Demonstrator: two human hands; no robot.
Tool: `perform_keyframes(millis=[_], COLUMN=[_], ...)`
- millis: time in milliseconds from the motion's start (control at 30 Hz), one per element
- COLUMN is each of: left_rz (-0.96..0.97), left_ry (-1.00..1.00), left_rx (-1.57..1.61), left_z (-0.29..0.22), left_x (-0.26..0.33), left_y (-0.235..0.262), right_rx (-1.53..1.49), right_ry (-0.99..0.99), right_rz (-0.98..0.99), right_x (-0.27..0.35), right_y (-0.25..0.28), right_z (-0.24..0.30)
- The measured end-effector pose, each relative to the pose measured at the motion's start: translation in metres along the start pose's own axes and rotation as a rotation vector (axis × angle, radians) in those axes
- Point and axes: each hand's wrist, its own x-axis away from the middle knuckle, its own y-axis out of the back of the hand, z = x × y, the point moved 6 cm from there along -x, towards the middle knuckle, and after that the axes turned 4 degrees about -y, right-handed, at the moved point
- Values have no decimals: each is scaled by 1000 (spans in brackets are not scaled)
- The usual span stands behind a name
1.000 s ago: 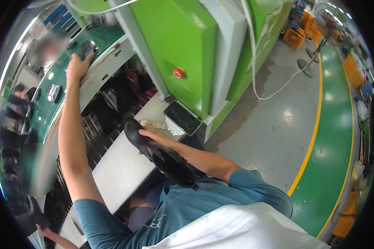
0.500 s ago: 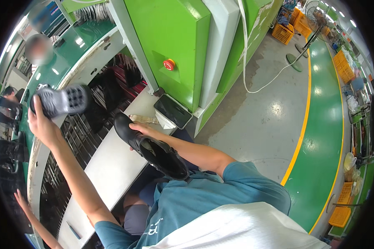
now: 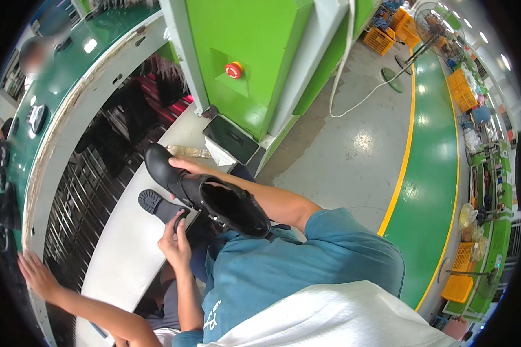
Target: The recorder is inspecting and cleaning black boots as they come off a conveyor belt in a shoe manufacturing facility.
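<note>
My right hand (image 3: pixel 186 166) is closed on a black ankle boot (image 3: pixel 182 184), which has a strap and buckle and is held with its toe up and left and its opening toward my body. Just left of it, my left hand (image 3: pixel 176 242) pinches the heel end of a black shoe sole (image 3: pixel 156 203). The lugged tread at the sole's toe end shows, above the white ledge. Sole and boot lie close together in the picture; I cannot tell whether they touch. The fingers under the boot are mostly hidden.
A co-worker's hand (image 3: pixel 37 277) reaches in at the lower left beside the green conveyor (image 3: pixel 63 75), where dark shoe parts lie. A phone (image 3: pixel 231 139) rests by the green machine (image 3: pixel 243 46) with its red button (image 3: pixel 233 70). Metal rods (image 3: pixel 90 191) run under the conveyor.
My left hand has come back from over the conveyor with the sole, down to beside the boot. The boot has shifted slightly left and up. The co-worker's arm reaches further into view.
</note>
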Motion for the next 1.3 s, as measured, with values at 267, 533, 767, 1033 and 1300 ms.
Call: perform_keyframes(millis=[267, 533, 767, 1033, 1300], left_rz=[-481, -341, -410, -529, -670], left_ry=[-168, -52, 7, -92, -1415], left_rx=[-155, 215, 410, 338, -62], left_z=[-43, -25, -9, 10, -111], left_x=[-44, -100, -100, -90, -86], left_y=[87, 98, 98, 84, 71], right_rx=[202, -99, 179, 215, 405], right_ry=[172, -81, 162, 338, 539], right_rz=[108, 21, 77, 124, 94], right_x=[-29, -27, -2, 13, 26], right_y=[1, 26, -20, -43, -55], right_z=[-19, -32, -17, -7, 9])
